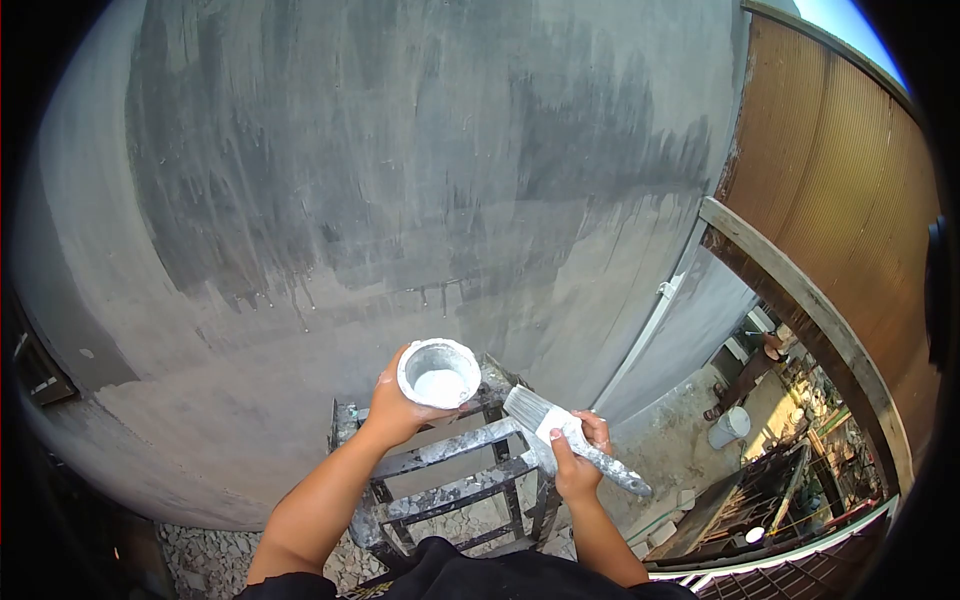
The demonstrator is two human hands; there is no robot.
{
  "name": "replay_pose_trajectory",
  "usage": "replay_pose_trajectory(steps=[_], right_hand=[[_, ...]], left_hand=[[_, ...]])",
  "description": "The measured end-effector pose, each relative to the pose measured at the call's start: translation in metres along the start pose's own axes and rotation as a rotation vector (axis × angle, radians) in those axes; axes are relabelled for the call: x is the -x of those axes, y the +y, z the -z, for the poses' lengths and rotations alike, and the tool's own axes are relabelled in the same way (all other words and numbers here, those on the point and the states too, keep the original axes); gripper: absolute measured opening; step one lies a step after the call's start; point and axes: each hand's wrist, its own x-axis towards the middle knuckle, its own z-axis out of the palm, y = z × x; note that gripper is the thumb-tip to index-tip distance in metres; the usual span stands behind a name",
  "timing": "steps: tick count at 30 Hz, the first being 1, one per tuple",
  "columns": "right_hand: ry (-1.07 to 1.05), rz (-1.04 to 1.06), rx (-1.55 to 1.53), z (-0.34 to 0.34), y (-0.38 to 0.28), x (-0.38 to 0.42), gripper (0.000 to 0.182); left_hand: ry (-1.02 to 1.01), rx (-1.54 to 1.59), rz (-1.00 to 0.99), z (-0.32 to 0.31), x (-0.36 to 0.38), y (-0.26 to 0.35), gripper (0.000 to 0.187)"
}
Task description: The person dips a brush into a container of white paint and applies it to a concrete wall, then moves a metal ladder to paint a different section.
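Note:
My left hand (402,402) is wrapped round a paint-smeared tub (405,378) with white liquid in its bottom. In my right hand (580,455) is a wide paintbrush (570,428), gripped by its stained handle. Its bristles point up and left, toward the tub but apart from it. Ahead stands a grey wall (400,180), with darker wet-looking patches and several drips running down. Beneath both hands is a paint-spattered ladder (460,445), its top and rungs blotched white.
Brown corrugated sheeting (820,170) with a wooden beam (800,275) rises on the right. A white pipe (655,310) runs down the wall's edge. Far below are a white bucket (730,427), a person's leg (722,393) and piled scrap. Rubble (205,560) covers the ground at lower left.

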Motion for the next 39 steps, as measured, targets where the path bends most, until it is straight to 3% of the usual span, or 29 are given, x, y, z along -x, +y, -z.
replay_pose_trajectory(steps=[7, 11, 13, 14, 17, 19, 23, 25, 26, 28, 29, 32, 35, 37, 39], right_hand=[[-0.109, 0.106, 0.094, 0.003, 0.007, 0.0, 0.039], [-0.287, 0.174, 0.195, 0.004, -0.012, -0.026, 0.035], [-0.565, 0.482, 0.193, -0.007, -0.021, -0.053, 0.04], [-0.567, 0.49, 0.187, -0.018, -0.026, -0.068, 0.04], [-0.964, 0.769, 0.5, -0.048, -0.037, -0.114, 0.055], [-1.095, 0.646, 0.514, -0.078, -0.017, -0.138, 0.054], [-1.139, 0.638, 0.542, -0.113, -0.01, -0.169, 0.052], [-0.868, 0.803, 0.48, -0.123, -0.025, -0.181, 0.038], [-0.87, 0.806, 0.476, -0.125, -0.037, -0.185, 0.038], [-0.662, 0.913, 0.351, -0.121, -0.066, -0.188, 0.035], [-0.664, 0.912, 0.346, -0.118, -0.071, -0.187, 0.035], [-0.982, 0.777, 0.46, -0.113, -0.062, -0.179, 0.033], [-1.094, 0.87, 0.662, -0.124, -0.029, -0.172, 0.034], [-1.018, 0.849, 0.6, -0.123, -0.043, -0.178, 0.032], [-0.685, 0.935, 0.435, -0.127, -0.069, -0.185, 0.031]], left_hand=[[0.052, -0.039, 0.009, 0.006, -0.004, -0.006, 0.085], [0.143, 0.006, -0.03, 0.011, -0.007, -0.005, 0.078], [0.285, -0.02, -0.039, 0.016, -0.007, 0.001, 0.075], [0.338, -0.022, -0.071, 0.018, -0.008, -0.003, 0.072], [0.44, -0.019, -0.078, 0.026, -0.011, -0.013, 0.071], [0.46, -0.077, -0.075, 0.028, -0.012, -0.017, 0.069], [0.479, -0.029, -0.052, 0.031, -0.012, -0.022, 0.068], [0.465, -0.055, -0.063, 0.03, -0.013, -0.025, 0.067], [0.469, -0.057, -0.064, 0.03, -0.012, -0.023, 0.067], [0.434, -0.079, -0.067, 0.029, -0.011, -0.018, 0.066], [0.436, -0.082, -0.065, 0.03, -0.012, -0.019, 0.066], [0.433, -0.025, -0.054, 0.031, -0.012, -0.022, 0.068], [0.435, -0.013, -0.06, 0.031, -0.012, -0.023, 0.068], [0.436, 0.026, -0.078, 0.032, -0.013, -0.023, 0.069], [0.446, 0.047, -0.107, 0.033, -0.016, -0.021, 0.069]])
